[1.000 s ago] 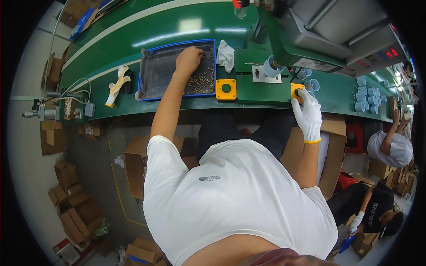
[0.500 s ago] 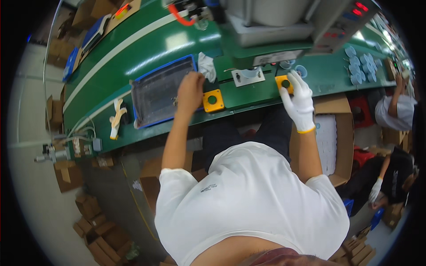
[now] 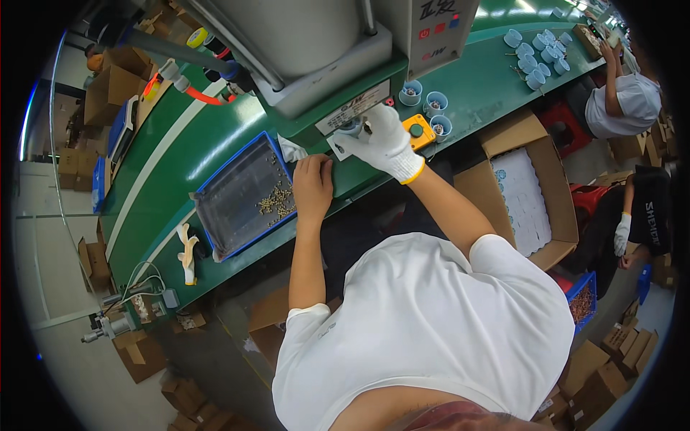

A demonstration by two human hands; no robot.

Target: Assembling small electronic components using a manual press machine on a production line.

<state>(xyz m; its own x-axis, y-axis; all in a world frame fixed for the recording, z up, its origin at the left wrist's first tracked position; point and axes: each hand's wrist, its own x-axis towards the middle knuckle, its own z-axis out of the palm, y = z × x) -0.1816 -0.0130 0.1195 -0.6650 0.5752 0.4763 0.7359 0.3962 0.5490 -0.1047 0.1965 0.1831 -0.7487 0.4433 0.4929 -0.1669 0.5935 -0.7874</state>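
My right hand [image 3: 384,147], in a white glove with a yellow cuff, reaches beneath the press head [image 3: 359,108]. Its thumb and fingers close around a light-blue cup [image 3: 351,129], which is partly hidden by the press and the glove. My bare left hand [image 3: 313,188] is at the bench edge, fingers together and curled downward; whatever lies under them is hidden. Beside it sits a blue-rimmed tray [image 3: 233,190] with a pile of small brass-coloured parts [image 3: 277,201]. A yellow button box [image 3: 418,133] with a green button stands right of the glove.
Several light-blue cups [image 3: 435,104] with small parts stand behind the button box; more cups [image 3: 535,57] lie farther right. An open carton [image 3: 553,201] holds white packed pieces. A glove [image 3: 187,253] lies left of the tray. Co-workers [image 3: 624,100] sit at right.
My right hand has moved from the right button box to the cup under the press. My left hand has left the tray, uncovering its brass-coloured parts. The view has turned and shifted.
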